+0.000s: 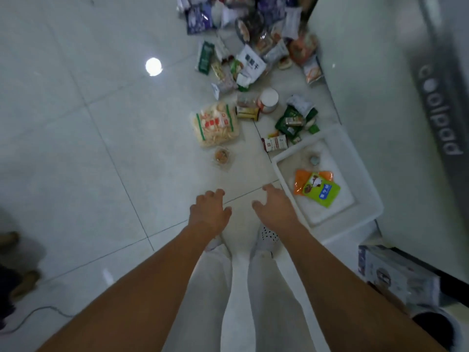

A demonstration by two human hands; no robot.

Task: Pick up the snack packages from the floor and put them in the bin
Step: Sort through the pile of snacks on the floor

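Both arms reach forward and down over the pale tiled floor (88, 148). The left hand (209, 212) hangs with its fingers loosely curled, its grip slack and holding nothing. The right hand (276, 209) is just beside the near corner of the bin (368, 179); its grip is also spread loosely and holds nothing.

The bin is a shallow white tray standing on the floor to the right, against a tall white cabinet (375, 85) with grey lettering. Inside it lie an orange and green packet (317, 188) and, further back, a small round thing (314, 160) too blurred to identify.

The other snack packages are on the floor ahead. Nearest the hands is a small clear packet (222, 156), and just behind it a large bag of crackers (215, 127). A red and white packet (275, 144) lies just beside the bin's far corner, with a cluster of green packets (294, 121) behind it. A white-lidded jar (268, 100) stands further back. Beyond that a dense pile of packets (241, 29) runs to the top edge.

White shoes (267, 237) show below the hands. A printed box (396, 275) sits at lower right.
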